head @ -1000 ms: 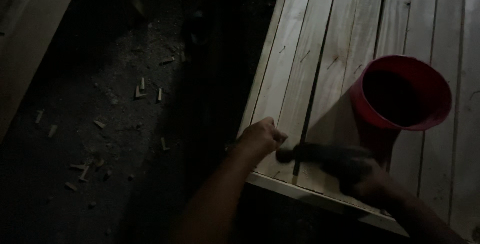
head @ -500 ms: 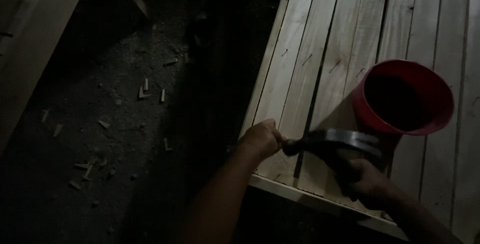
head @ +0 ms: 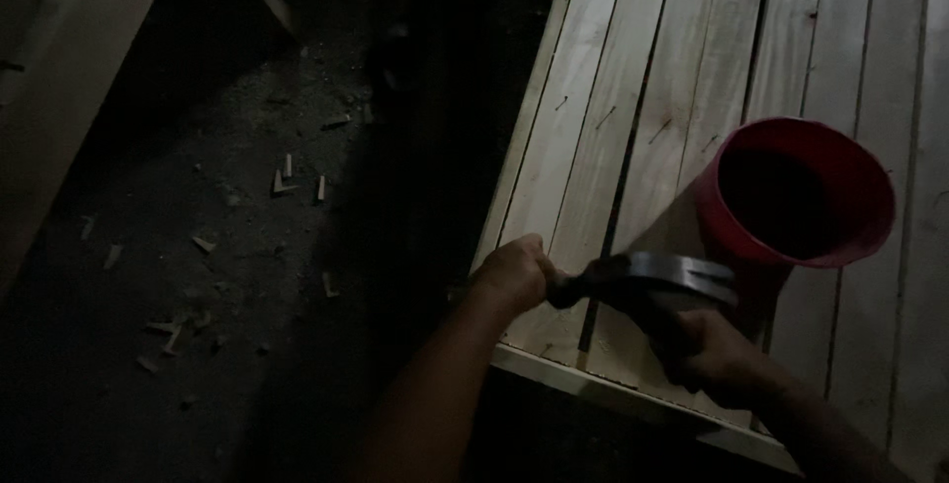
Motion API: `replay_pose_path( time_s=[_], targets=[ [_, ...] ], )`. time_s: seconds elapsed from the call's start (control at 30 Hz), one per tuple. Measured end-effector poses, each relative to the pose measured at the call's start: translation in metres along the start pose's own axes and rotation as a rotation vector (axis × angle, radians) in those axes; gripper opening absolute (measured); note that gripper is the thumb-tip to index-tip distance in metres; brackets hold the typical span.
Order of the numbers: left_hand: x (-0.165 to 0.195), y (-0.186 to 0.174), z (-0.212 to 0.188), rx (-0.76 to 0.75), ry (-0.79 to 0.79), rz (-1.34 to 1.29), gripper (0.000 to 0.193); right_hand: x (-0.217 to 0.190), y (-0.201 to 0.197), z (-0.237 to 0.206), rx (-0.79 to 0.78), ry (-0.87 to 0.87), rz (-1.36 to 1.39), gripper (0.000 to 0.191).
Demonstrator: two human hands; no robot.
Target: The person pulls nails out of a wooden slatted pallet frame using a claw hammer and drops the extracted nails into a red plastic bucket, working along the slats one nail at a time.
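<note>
Two hands: right grip [head: 717,354] clenching hammer [head: 643,275], left [head: 514,270] pinched just beside its head

Very dim, grainy view: light falls only on the pale wooden slats [head: 633,97] at the right; the floor [head: 198,275] at left sinks into deep shadow.

Pale slatted wooden panel [head: 682,68] under a red bucket [head: 791,196]; wood chips [head: 287,181] on dark floor [head: 148,345].
</note>
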State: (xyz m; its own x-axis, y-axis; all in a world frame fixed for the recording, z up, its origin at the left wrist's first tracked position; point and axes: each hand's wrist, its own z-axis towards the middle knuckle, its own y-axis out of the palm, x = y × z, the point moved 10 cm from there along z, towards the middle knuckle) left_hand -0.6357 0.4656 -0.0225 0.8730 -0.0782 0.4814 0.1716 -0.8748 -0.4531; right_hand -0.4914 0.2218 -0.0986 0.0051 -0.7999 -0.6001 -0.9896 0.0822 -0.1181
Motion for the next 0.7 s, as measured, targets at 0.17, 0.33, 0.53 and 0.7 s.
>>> replay_pose_path(
  time_s=[0.17,0.33,0.53,0.7],
  targets=[
    [0.008,-0.003,-0.004,-0.018,0.032,0.048,0.037,0.006,0.017,-0.012,-0.065,0.321,-0.444,0.031],
    [0.003,-0.001,-0.001,0.01,-0.016,0.093,0.039,-0.012,0.015,-0.02,-0.042,0.283,-0.429,0.032],
    [0.007,0.003,-0.002,-0.028,0.07,0.049,0.029,-0.02,0.009,-0.016,0.037,0.114,-0.147,0.034],
    [0.009,0.001,-0.005,-0.011,0.04,0.037,0.034,0.003,0.019,-0.018,-0.052,0.366,-0.424,0.024]
  ],
)
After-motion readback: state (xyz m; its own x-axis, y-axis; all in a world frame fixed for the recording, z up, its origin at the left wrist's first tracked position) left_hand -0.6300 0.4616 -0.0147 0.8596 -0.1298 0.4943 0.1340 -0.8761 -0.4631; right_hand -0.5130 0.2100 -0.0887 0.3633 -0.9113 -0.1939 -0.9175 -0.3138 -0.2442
